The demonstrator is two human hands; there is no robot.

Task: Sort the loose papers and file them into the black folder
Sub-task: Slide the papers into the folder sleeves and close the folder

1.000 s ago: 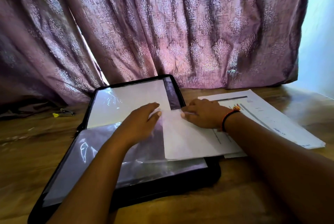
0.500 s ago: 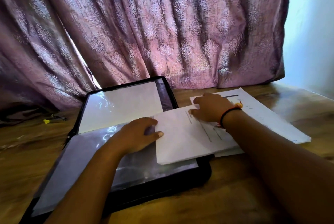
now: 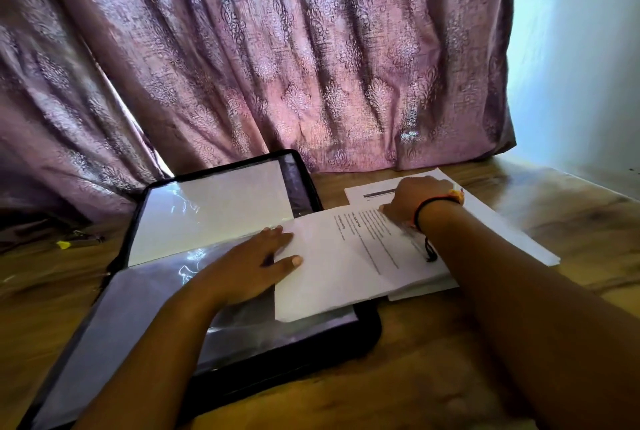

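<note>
The black folder lies open on the wooden table, its clear sleeves showing a white sheet in the far page. A printed paper lies half across the folder's right edge, on top of a stack of loose papers to the right. My left hand rests flat on the near sleeve, fingers against the paper's left edge and thumb on it. My right hand is curled over the paper's far right part, fingertips down on it; a banded wrist follows.
A patterned purple curtain hangs right behind the table. A small yellow-tipped object lies at the far left. A pale wall closes the right side. Bare wood shows in front of the folder.
The printed paper has slid to the right, further off the folder. My right hand moved right with it. My left hand stayed on the sleeve at the paper's left edge.
</note>
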